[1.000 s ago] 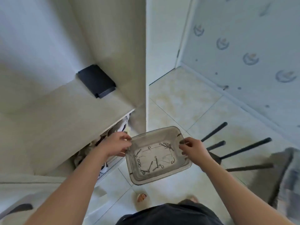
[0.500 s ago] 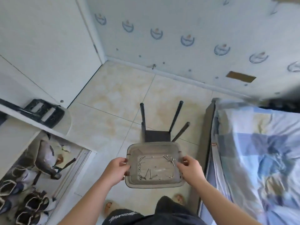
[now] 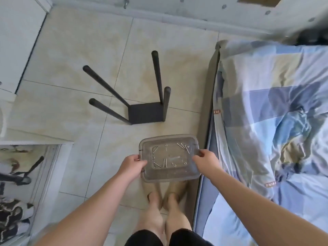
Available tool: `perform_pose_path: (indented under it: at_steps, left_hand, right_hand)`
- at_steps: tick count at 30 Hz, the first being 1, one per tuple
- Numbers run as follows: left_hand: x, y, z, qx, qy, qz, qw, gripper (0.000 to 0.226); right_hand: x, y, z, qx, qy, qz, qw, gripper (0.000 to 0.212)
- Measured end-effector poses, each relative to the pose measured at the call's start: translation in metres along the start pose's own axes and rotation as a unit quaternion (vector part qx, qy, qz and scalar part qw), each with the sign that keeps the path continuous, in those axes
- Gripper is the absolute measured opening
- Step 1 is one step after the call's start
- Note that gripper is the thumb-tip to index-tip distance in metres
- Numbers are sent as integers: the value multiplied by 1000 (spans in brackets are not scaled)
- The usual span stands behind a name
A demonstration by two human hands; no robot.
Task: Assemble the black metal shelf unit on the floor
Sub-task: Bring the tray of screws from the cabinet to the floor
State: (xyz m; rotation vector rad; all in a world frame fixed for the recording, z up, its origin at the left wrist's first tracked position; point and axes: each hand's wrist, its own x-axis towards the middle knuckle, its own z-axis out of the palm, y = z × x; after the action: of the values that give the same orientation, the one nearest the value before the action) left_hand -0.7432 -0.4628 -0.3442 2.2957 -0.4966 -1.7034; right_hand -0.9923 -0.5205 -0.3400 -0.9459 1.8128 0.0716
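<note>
Clear rectangular plastic tray [image 3: 190,172] of small metal screws [image 3: 184,146], its side rims pinched by left hand [image 3: 132,165] and right hand [image 3: 206,161], near black four-legged metal shelf frame [image 3: 146,112] on the floor

Black shorts [image 3: 188,239], tan slippers [image 3: 177,188]

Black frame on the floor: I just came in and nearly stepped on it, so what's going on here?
A person stands holding a clear plastic tray by its sides, left hand on one edge, right hand on the other. Loose screws and small fittings lie in it. The black shelf unit stands on the tiled floor just ahead, four poles pointing up, and nobody touches it.
</note>
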Motion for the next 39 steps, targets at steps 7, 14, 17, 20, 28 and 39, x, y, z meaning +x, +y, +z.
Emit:
perform_pose_path:
  at_steps: [7,14,17,20,28,39]
  left_hand:
    - [153,-47,60,28,-21,-13,999,4]
    - [306,-100,113,4,-9,-9,1000,8]
    - [351,-110,126,8,-5,7,1000,7]
    - [381,-114,131,6,17,28,999,10]
    - [401,-116,114,58,18,36,997,60]
    - [192,-72,77,324,-22,126,937,73]
  right_hand:
    - [149,59,75,35,-6,46,998,16]
    - [296,104,143,80,-19,55,995,13]
    - [338,119,169,93,-17,38,995,10]
    - [362,126,189,110,-23,10,994,16]
    - [371,114,198,132,-43,-8,990,36]
    - [182,77,115,-149,-43,-124,980,71]
